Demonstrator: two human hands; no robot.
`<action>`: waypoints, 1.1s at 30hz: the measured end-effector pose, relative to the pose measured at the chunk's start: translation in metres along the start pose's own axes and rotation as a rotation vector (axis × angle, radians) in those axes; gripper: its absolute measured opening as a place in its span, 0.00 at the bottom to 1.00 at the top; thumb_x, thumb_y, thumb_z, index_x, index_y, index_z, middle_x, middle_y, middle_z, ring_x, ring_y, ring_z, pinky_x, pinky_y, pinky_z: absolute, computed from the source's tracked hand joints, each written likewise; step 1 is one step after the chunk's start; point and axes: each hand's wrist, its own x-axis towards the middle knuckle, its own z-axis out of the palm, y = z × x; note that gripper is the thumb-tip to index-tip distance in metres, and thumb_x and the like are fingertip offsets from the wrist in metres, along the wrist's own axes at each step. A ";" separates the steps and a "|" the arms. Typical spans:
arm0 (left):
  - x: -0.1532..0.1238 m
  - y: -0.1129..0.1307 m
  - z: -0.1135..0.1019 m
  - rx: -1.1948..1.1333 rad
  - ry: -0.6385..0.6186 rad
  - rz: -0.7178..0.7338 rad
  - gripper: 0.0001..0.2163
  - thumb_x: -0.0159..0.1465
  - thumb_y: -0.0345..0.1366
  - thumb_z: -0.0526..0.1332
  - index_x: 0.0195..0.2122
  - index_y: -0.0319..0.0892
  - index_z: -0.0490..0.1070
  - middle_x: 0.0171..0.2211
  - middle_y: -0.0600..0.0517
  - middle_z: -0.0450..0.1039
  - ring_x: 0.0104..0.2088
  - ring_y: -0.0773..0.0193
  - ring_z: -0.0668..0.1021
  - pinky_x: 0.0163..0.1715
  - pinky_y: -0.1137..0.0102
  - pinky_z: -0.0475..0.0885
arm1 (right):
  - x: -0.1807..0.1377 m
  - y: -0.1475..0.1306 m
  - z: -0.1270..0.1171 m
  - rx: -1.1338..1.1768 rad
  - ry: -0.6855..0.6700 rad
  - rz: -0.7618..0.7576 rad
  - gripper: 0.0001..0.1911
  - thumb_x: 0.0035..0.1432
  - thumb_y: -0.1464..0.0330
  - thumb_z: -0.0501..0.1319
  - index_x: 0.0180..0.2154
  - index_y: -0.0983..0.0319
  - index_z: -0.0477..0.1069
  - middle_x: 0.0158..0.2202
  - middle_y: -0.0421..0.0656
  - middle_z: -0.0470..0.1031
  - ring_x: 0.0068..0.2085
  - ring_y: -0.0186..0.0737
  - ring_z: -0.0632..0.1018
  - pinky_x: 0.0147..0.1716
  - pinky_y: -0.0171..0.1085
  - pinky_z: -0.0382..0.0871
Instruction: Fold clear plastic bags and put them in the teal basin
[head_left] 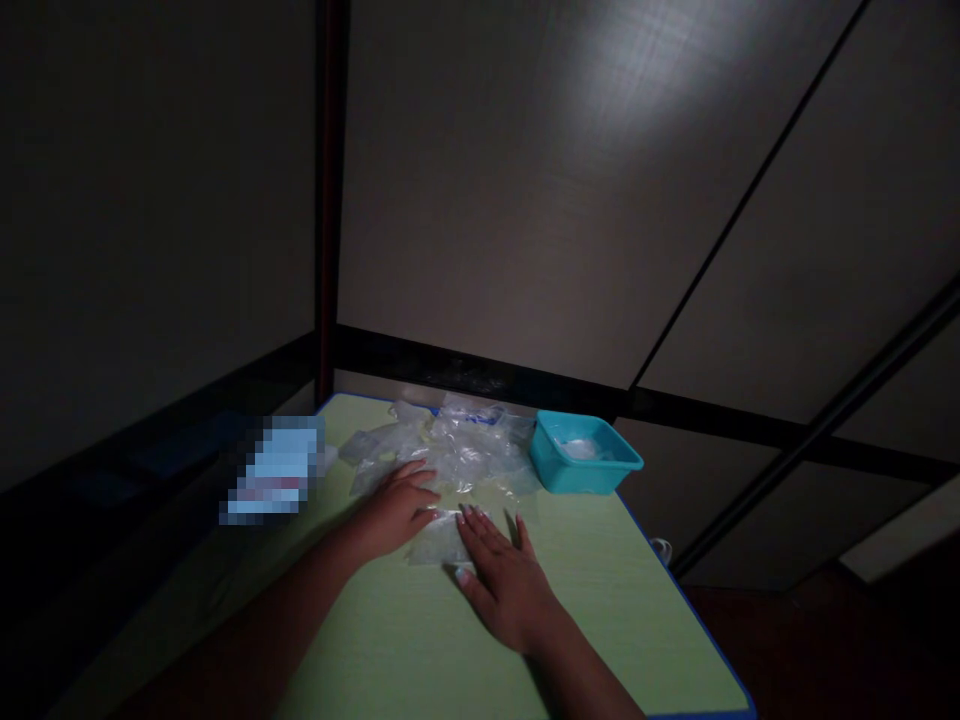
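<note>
Dim room with plain grey wall panels divided by dark strips; a dark post stands at the far left corner of the worktop (600, 600), a pale green surface with a blue edge. At its far side lies a loose heap of clear bags (465, 445), crumpled and overlapping. Just right of the heap, near the worktop's right edge, sits a teal tub (559, 472) with something pale inside; I cannot tell what. A blurred pale blue patch lies at the left edge.

One bag (439, 538) lies apart from the heap, nearer to me, flat on the worktop. My left hand (394, 510) rests on its left part, fingers spread and flat, gripping nothing. My right hand (506, 580) lies palm down at its right edge, fingers extended toward the heap, likewise closed on nothing.

As I judge it, the work is at an early stage: a single bag is pressed flat under both hands, while most of the bags remain unsorted in the heap.
</note>
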 end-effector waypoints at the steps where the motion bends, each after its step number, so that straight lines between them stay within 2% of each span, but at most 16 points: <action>1: 0.000 0.001 -0.001 -0.020 -0.014 0.015 0.10 0.57 0.35 0.60 0.40 0.47 0.75 0.51 0.49 0.67 0.57 0.53 0.59 0.55 0.57 0.55 | 0.000 0.000 0.000 0.007 -0.006 0.005 0.28 0.63 0.55 0.42 0.62 0.52 0.39 0.63 0.42 0.44 0.62 0.42 0.51 0.58 0.56 0.34; 11: -0.001 0.014 -0.013 -0.018 -0.138 0.119 0.11 0.58 0.32 0.58 0.40 0.51 0.74 0.54 0.54 0.65 0.59 0.56 0.57 0.55 0.58 0.54 | 0.000 0.001 0.002 -0.019 0.003 -0.002 0.29 0.63 0.55 0.42 0.62 0.53 0.36 0.63 0.42 0.44 0.61 0.43 0.51 0.58 0.55 0.36; 18: -0.007 0.021 -0.019 0.048 -0.194 0.132 0.09 0.60 0.41 0.56 0.39 0.55 0.74 0.55 0.56 0.63 0.59 0.55 0.56 0.55 0.57 0.52 | 0.000 0.002 0.003 -0.060 0.030 -0.022 0.30 0.62 0.55 0.43 0.62 0.53 0.36 0.62 0.43 0.44 0.61 0.43 0.52 0.58 0.53 0.38; 22: -0.006 0.024 -0.023 0.124 -0.221 0.131 0.11 0.62 0.42 0.53 0.39 0.54 0.74 0.56 0.56 0.62 0.59 0.56 0.57 0.55 0.58 0.52 | 0.000 0.002 0.004 -0.039 0.032 -0.015 0.29 0.62 0.55 0.43 0.61 0.51 0.38 0.63 0.42 0.44 0.61 0.43 0.53 0.58 0.54 0.36; 24: -0.005 0.024 -0.023 0.139 -0.192 0.124 0.11 0.62 0.42 0.53 0.42 0.54 0.73 0.55 0.56 0.63 0.58 0.57 0.58 0.55 0.59 0.53 | 0.000 0.002 0.004 -0.029 0.029 -0.008 0.29 0.62 0.54 0.43 0.61 0.50 0.38 0.63 0.41 0.44 0.61 0.43 0.53 0.58 0.54 0.36; 29: 0.000 0.020 -0.011 0.223 -0.012 0.008 0.16 0.61 0.37 0.54 0.51 0.53 0.66 0.56 0.53 0.60 0.59 0.57 0.56 0.56 0.57 0.51 | 0.000 0.000 0.003 -0.015 0.016 0.014 0.28 0.62 0.53 0.43 0.61 0.49 0.38 0.62 0.40 0.45 0.61 0.42 0.52 0.58 0.54 0.35; 33: 0.001 0.019 0.001 0.257 0.010 -0.030 0.19 0.62 0.35 0.52 0.55 0.52 0.61 0.59 0.53 0.56 0.61 0.58 0.51 0.57 0.55 0.46 | 0.000 -0.002 0.003 -0.022 0.000 0.031 0.28 0.62 0.53 0.42 0.61 0.49 0.39 0.63 0.40 0.44 0.61 0.43 0.52 0.58 0.54 0.35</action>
